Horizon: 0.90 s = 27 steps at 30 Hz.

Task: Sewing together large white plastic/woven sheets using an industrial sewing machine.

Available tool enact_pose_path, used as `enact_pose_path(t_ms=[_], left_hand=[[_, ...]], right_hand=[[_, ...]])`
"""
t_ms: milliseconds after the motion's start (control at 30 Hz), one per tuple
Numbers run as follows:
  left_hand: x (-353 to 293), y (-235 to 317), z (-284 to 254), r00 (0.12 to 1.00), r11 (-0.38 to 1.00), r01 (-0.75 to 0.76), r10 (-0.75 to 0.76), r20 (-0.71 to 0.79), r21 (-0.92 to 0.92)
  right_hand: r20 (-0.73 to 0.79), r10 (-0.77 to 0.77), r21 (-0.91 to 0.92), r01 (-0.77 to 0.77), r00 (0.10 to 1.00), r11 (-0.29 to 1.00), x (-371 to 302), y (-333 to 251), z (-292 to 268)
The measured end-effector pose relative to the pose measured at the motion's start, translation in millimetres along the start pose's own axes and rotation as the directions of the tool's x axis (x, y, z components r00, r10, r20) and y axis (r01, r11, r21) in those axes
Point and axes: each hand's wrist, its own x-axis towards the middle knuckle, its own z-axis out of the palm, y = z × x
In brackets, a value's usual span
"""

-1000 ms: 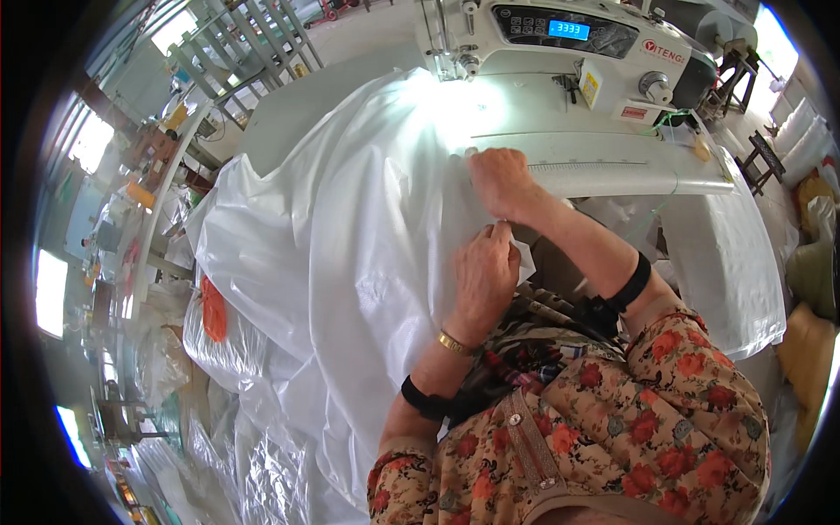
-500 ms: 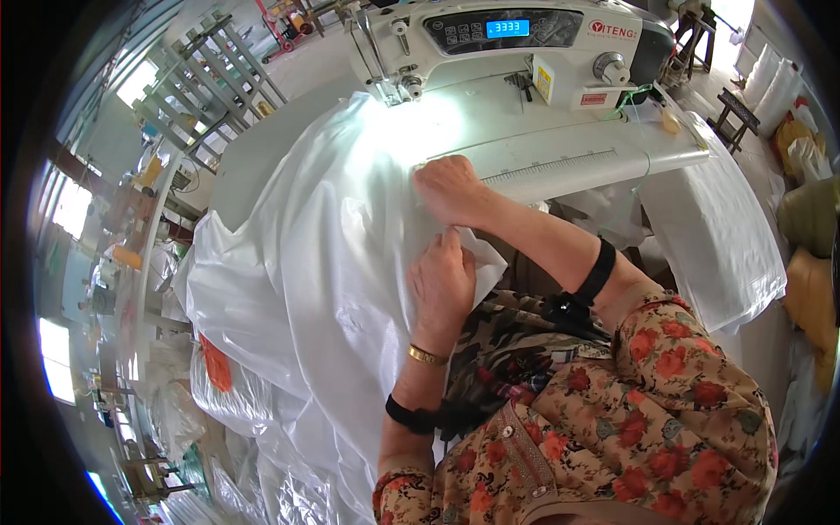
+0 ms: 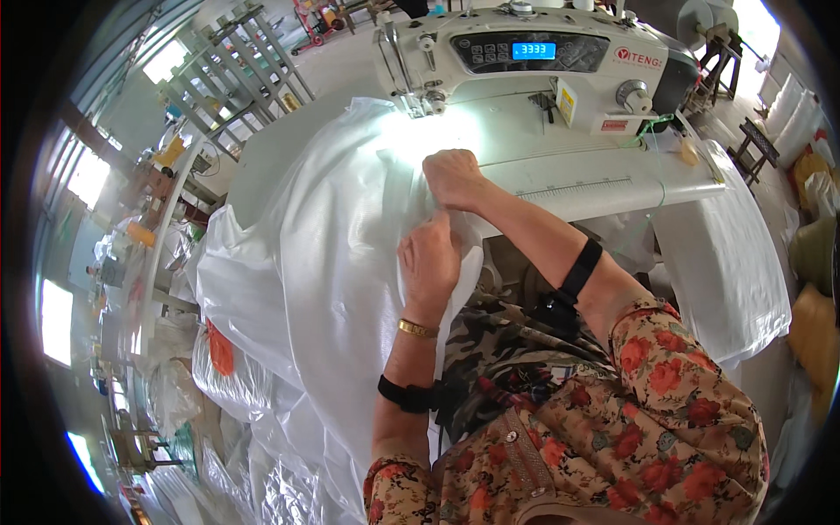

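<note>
Pinching white sheeting (image 3: 337, 254) with left hand (image 3: 430, 262) and, farther, right hand (image 3: 452, 178), near sewing machine (image 3: 529, 66); judged partway, cannot tell remainder.

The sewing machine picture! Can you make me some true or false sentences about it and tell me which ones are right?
1. The right hand is closer to the sewing machine than the left hand. True.
2. Both hands are on a bright green sheet. False: it is a white sheet.
3. A gold-coloured band is on the left wrist. True.
4. The machine's screen is dark. False: the screen glows blue.
5. The person's sleeves are plain black. False: the sleeves have flowers.
</note>
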Motion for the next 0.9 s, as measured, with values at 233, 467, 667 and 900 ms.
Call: enact_pose_path(t_ms=[233, 467, 667, 900], left_hand=[[-1.9, 6.5, -3.9, 1.0, 0.999, -0.003, 0.004, 0.021, -0.043], [0.7, 8.6, 6.6, 0.999, 1.0, 0.002, -0.001, 0.037, -0.02], [1.6, 9.2, 5.2, 1.0, 1.0, -0.02, 0.021, 0.024, -0.018], [-0.9, 14.5, 6.2, 1.0, 1.0, -0.007, 0.007, 0.024, 0.003]], right_hand=[[0.015, 0.007, -0.016, -0.006, 1.0, 1.0, -2.9, 2.7, -1.9], [-0.126, -0.03, 0.028, 0.033, 0.992, 0.999, -4.3, 17.5, 7.2], [-0.092, -0.038, 0.033, 0.041, 0.995, 0.999, -0.1, 16.7, 8.3], [-0.151, -0.062, 0.066, 0.073, 0.987, 0.995, -0.1, 15.0, 17.1]])
